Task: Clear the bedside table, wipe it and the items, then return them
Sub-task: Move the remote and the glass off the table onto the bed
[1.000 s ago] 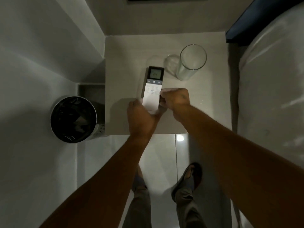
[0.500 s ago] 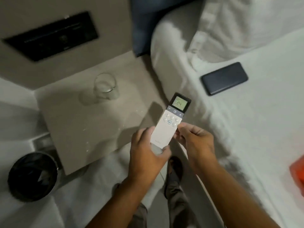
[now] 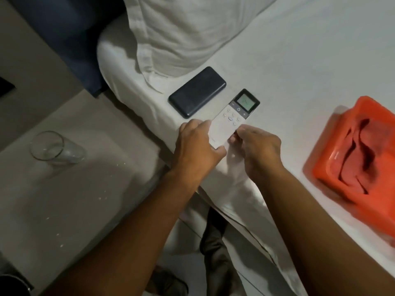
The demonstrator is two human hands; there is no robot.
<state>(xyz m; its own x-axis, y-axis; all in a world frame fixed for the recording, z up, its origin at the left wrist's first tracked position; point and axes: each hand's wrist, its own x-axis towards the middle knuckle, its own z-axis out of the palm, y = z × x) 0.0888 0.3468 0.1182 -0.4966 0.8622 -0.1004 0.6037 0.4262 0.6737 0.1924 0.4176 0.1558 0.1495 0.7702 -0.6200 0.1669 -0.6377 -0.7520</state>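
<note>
A white remote (image 3: 232, 118) with a small lit screen lies flat over the white bed sheet (image 3: 299, 71), near the mattress edge. My left hand (image 3: 197, 144) pinches its lower left edge and my right hand (image 3: 256, 148) holds its lower right corner. A dark power bank (image 3: 197, 91) rests on the sheet just left of the remote. The beige bedside table (image 3: 70, 195) is at the left, dotted with small white specks. An empty clear glass (image 3: 54, 149) stands on it.
An orange container (image 3: 333, 167) with a red cloth (image 3: 357, 154) in it sits on the bed at the right. A white pillow (image 3: 192, 28) lies at the head of the bed. A dark bin (image 3: 12, 285) shows at the bottom left corner.
Both hands lifted the remote off the bedside table and carried it right onto the bed, beside the power bank. The view swung from the table to the bed.
</note>
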